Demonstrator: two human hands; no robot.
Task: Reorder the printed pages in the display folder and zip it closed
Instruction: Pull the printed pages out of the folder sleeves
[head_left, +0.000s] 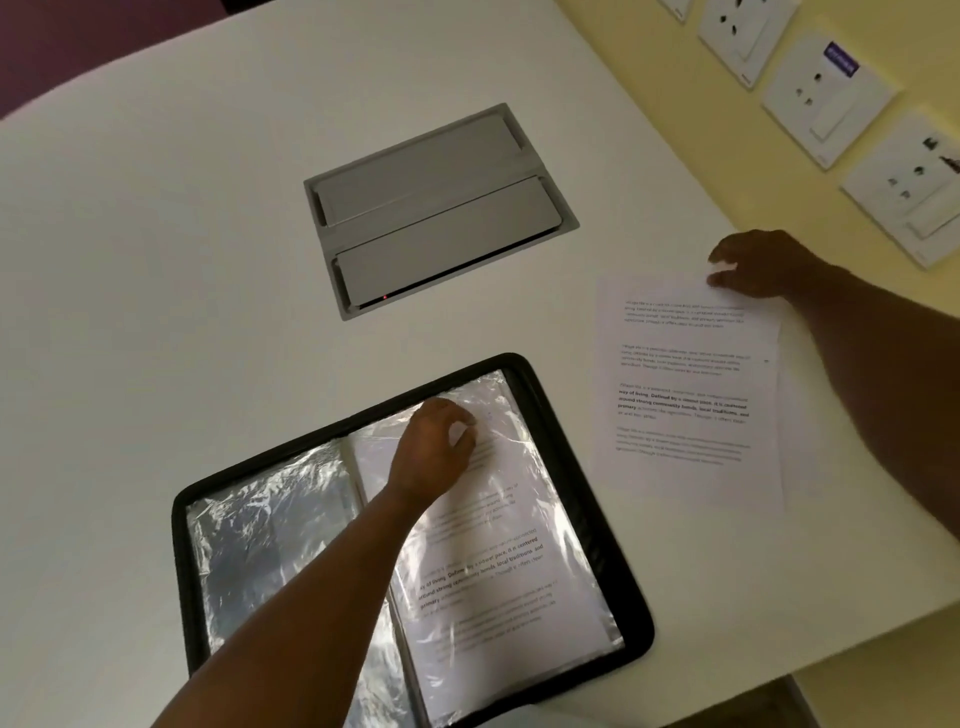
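A black zip display folder (597, 509) lies open on the white table, its clear plastic sleeves showing. The right-hand sleeve holds a printed page (498, 577). My left hand (436, 452) rests on the top of that sleeve, fingers curled and pinching its upper edge. To the right of the folder a loose printed page (685, 395) lies flat on the table, apparently with another sheet under it. My right hand (758, 265) holds the top right corner of that loose page, fingers curled on the paper.
A grey cable box (436, 208) with two lids is set into the table (156, 234) behind the folder. The yellow wall at right carries several white socket plates (826, 98). The table's right edge runs close beside the loose page.
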